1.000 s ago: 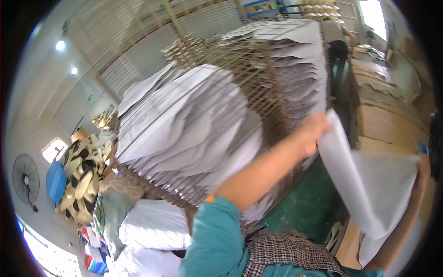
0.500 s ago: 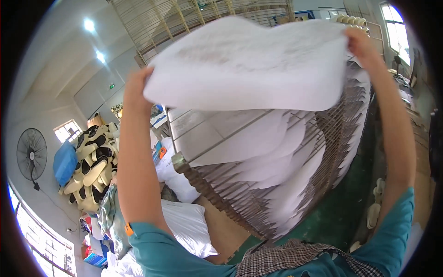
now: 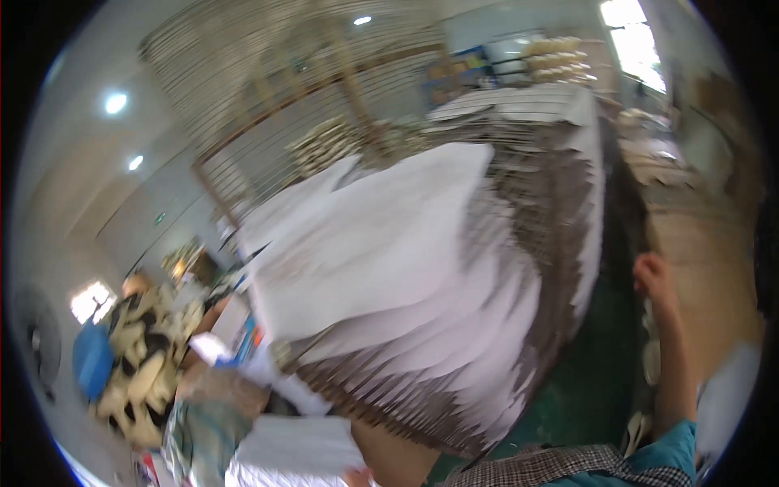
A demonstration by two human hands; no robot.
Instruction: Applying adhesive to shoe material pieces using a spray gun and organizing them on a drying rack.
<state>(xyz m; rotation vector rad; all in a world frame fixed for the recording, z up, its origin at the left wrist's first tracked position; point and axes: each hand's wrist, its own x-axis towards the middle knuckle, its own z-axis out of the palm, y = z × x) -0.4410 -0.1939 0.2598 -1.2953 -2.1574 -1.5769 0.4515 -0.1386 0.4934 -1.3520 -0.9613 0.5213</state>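
A large white sheet [image 3: 365, 239] with rounded corners lies across the top of a wire drying rack [image 3: 324, 357]. Many similar white sheets [image 3: 487, 341] hang fanned out on the tiers below it. Both of my hands are off the sheet. My right hand [image 3: 654, 277] is out to the right of the rack; its fingers look loosely curled, and I see nothing in them. At the bottom edge only a small blurred piece of my left hand [image 3: 357, 477] shows, over a silvery white sack [image 3: 296, 454]. Its fingers cannot be made out.
Raised wire tiers [image 3: 268, 89] stand over the rack's far side. A heap of cream and black sole-shaped pieces [image 3: 146, 365] is at the left, beside a blue bag [image 3: 93, 361] and a wall fan [image 3: 36, 345]. Green floor [image 3: 596, 381] runs along the rack's right side.
The sheet that both hands held stretched up in the air now lies on the rack, let go. My hands have dropped down and apart, and the view has shifted.
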